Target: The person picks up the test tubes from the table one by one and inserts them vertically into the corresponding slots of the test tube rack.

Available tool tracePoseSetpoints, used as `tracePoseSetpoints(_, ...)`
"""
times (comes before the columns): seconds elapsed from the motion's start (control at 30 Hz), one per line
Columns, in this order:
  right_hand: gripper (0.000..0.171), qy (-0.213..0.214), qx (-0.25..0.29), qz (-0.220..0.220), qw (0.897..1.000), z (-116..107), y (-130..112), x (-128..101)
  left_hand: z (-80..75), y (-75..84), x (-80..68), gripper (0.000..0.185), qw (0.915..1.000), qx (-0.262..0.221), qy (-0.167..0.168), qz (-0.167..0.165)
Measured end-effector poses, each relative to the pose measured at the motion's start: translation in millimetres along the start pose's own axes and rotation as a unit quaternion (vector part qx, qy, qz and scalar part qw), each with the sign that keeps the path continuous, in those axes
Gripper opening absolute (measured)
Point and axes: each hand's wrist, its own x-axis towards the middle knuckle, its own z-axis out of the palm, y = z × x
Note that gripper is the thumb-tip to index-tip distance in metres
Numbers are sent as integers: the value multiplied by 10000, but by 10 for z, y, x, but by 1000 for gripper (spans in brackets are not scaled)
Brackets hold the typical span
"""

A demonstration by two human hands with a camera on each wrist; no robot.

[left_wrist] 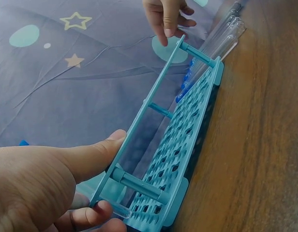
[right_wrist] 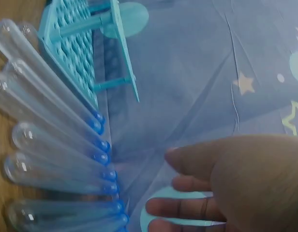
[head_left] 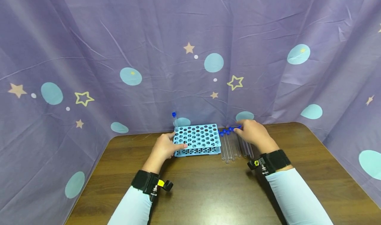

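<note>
A blue rack (head_left: 205,147) is gripped at one end by the left hand (head_left: 164,147), thumb on the top plate; nothing is held by the right hand (head_left: 253,131), its fingers loosely extended near the blue caps (head_left: 227,132) of loose tubes (head_left: 228,150) lying between the hands. If the row is brushed, the round tubes could be set rolling; if the rack is tugged, the upright tube (head_left: 175,122) just beyond the left hand could be jarred. Perforated plates, seemingly plastic, are joined by round posts; clear, smooth, dome-ended tubes are backed by creased cloth (head_left: 166,36) and laid on grained wood (head_left: 208,188).
</note>
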Motion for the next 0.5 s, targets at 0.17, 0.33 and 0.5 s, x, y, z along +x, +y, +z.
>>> tracePoseSetpoints(0.17,46,-362,-95,440,9983,-80,114,-24,-4,-7,5,102,10000,-16,1,0)
tracePoseSetpoints(0.33,38,-683,-88,814,9943,-111,255,-58,2,0,10,101,10000,-90,16,-26)
tracePoseSetpoints(0.5,33,-830,69,989,9916,-89,357,-55,2,8,13,101,10000,-73,-3,-59)
